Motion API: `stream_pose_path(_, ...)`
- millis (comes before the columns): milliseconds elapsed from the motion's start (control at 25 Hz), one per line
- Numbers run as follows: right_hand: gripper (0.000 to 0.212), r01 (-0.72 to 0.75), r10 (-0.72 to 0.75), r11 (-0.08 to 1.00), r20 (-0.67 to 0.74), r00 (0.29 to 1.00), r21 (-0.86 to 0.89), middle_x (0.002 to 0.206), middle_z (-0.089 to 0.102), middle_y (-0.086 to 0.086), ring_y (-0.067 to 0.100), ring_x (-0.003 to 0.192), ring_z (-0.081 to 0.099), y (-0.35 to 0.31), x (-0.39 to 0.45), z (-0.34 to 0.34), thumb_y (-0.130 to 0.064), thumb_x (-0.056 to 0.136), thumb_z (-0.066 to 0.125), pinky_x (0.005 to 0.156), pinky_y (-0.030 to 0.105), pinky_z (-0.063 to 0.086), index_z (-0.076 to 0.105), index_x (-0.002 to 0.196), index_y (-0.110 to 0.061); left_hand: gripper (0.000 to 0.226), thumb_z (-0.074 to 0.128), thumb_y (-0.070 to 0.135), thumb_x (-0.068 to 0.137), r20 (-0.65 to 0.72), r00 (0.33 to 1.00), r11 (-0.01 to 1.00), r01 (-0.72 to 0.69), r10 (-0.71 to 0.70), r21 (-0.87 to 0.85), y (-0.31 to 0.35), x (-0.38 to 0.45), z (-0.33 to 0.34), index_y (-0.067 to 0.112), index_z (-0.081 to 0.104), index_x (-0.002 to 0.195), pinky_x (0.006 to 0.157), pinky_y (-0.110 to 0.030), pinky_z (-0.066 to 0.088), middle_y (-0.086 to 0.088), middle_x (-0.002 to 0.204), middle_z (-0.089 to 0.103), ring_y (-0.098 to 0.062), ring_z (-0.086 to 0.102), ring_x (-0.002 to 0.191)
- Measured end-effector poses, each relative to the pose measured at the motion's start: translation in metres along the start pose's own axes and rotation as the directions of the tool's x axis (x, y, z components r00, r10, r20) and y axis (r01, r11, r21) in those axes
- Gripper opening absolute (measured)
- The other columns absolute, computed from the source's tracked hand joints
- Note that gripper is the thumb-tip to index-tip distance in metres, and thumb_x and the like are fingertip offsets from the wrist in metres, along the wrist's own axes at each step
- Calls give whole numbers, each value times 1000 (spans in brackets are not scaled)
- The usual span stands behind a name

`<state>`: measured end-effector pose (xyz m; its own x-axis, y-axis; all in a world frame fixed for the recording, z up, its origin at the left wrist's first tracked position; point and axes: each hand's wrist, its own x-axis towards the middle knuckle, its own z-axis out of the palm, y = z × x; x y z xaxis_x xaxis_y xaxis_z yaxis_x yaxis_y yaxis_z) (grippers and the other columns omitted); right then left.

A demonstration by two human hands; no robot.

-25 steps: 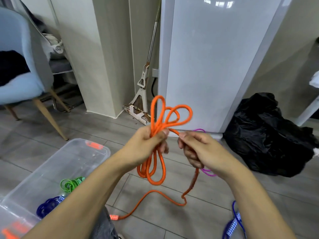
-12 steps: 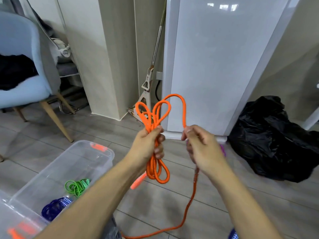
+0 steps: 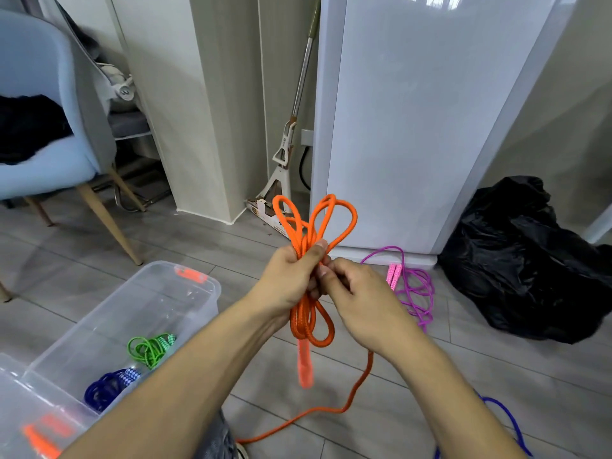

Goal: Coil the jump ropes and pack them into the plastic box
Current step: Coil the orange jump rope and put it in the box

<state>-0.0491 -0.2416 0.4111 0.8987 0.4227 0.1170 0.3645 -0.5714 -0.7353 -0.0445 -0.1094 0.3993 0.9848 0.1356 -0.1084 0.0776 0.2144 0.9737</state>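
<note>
Both hands grip orange rope; writing unreadable.

Orange jump rope coils in left hand, right hand alongside.

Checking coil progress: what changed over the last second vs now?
The right hand moved in from beside the bundle to meet the left hand, laying another loop onto the orange rope; less slack trails on the floor. The left hand keeps gripping the bundle. The plastic box with the green rope and blue rope is unchanged.
</note>
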Motion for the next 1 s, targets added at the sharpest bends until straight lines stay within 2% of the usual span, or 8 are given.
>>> stream_pose_path(200,31,-19,6,995,135,991,98,51,53,-18,3,47,48,-1,-3,-6,-35,104,45,50,17,32,58,77,-28,22,53,20,100,-52,997,997,-62,64,35,7,8,-14,7,63,87,46,-25,39,-4,60,45,-11,42,40)
stream_pose_path(320,35,-193,29,912,413,910,361,46,33,-3,14,37,32,4,-9,-21,-29,107,41,46,29,29,53,80,-10,25,48,16,102,-252,967,944,-117,38,-309,17,30,-43,12,55,79,46,-23,49,1,58,50,-12,50,44)
stream_pose_path(400,36,-212,6,919,526,850,332,48,31,3,19,37,36,9,-16,-44,-32,106,42,50,30,36,54,81,-9,30,43,10,103,-317,946,788,-144,-68,-599,27,41,-69,10,48,73,52,-26,57,1,49,49,-13,55,43)
stream_pose_path(520,33,-212,21,932,539,842,295,47,29,4,20,39,41,19,-22,-77,-32,101,49,58,31,41,56,77,-10,31,36,8,103,-312,940,671,-142,-139,-728,34,47,-98,14,40,73,35,-14,38,5,44,43,-5,36,31)
stream_pose_path(640,32,-254,103,869,349,932,424,52,20,1,14,40,23,31,-22,-95,-32,95,53,50,29,31,57,76,-6,26,40,12,103,-332,942,781,-168,-53,-601,37,45,-98,15,42,77,31,-16,24,6,50,40,-5,27,32)
stream_pose_path(760,33,-195,90,843,226,970,502,58,18,-2,12,49,11,24,-16,-80,-26,102,47,45,22,12,60,78,-8,19,45,16,103,-246,960,953,-195,136,-232,33,28,-64,15,47,84,34,-14,22,2,59,43,-6,26,34)
stream_pose_path(880,33,-83,-1,893,188,982,443,54,24,-4,11,46,16,4,-7,-42,-27,105,45,43,24,15,60,79,-12,25,45,18,103,3,982,981,-187,187,56,21,1,-19,5,53,83,39,-20,21,-5,50,39,-13,25,35)
stream_pose_path(1000,34,-25,-11,920,90,996,390,51,30,-6,6,42,23,-4,-1,-21,-28,105,44,41,19,23,55,83,-5,29,44,20,104,112,979,977,-183,170,111,13,-12,2,-1,52,85,42,-24,22,-5,50,45,-16,29,38)
